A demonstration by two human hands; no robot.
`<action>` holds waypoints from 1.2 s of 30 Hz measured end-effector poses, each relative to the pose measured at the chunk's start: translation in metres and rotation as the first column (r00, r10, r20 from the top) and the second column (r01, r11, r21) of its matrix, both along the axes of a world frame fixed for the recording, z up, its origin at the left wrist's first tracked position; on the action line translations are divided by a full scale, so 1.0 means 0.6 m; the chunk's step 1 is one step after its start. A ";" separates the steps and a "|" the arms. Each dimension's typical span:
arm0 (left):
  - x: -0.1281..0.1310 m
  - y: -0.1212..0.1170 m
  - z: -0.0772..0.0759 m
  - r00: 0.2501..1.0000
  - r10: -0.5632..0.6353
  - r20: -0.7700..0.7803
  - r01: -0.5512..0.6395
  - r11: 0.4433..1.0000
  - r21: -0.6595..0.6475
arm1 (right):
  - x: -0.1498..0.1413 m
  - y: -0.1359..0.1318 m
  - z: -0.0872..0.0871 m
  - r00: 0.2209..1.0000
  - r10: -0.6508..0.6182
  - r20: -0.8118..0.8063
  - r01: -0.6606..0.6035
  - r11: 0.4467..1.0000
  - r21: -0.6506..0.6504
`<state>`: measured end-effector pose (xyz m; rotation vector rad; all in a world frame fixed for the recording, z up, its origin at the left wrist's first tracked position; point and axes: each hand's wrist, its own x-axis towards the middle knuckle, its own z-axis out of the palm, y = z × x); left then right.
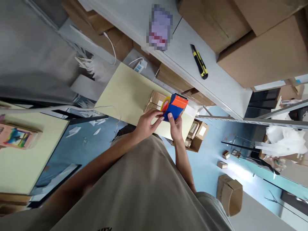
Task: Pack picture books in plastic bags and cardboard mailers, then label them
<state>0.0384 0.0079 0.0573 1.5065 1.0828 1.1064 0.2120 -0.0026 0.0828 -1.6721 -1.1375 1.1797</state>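
A blue and orange tape dispenser (176, 107) with a yellow-rimmed roll is held up over the cream table (120, 93). My right hand (176, 126) grips its blue body, with the thumb lying across the near side. From the other side, the thumb and fingers of my left hand (149, 122) pinch at its lower edge, close to the roll. Whether they hold a loose end of tape I cannot make out. Just beyond the dispenser, partly hidden by it and my hands, a small cardboard box (154, 100) lies on the table.
A black and yellow utility knife (199, 61) lies on the grey shelf (183, 38) above the table, near large cardboard boxes (264, 54) and a blurred-out item (160, 27). An open carton (198, 141) holding small boxes stands right of the table.
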 end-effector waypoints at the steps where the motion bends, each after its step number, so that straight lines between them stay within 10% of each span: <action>1: -0.010 -0.002 -0.002 1.000 -0.017 -0.005 0.017 1.000 -0.013 | -0.008 -0.001 -0.002 1.000 0.013 0.027 -0.013 1.000 -0.008; 10: -0.124 0.059 -0.005 0.970 0.053 0.239 0.063 0.890 -0.452 | -0.057 -0.019 -0.004 0.962 0.256 0.097 -0.240 0.959 -0.148; 17: -0.186 0.127 0.003 0.945 -0.038 0.326 0.222 0.806 -0.549 | -0.087 -0.026 0.022 0.921 0.358 0.154 -0.313 0.915 -0.253; 29: -0.208 0.146 -0.059 0.914 -0.068 0.401 0.333 0.691 -0.642 | -0.107 -0.017 0.022 0.883 0.402 0.244 -0.277 0.864 -0.421; 36: -0.148 0.097 -0.108 0.919 0.177 0.352 0.187 0.590 -0.785 | -0.065 0.043 0.047 0.749 0.573 0.333 -0.296 0.739 -0.605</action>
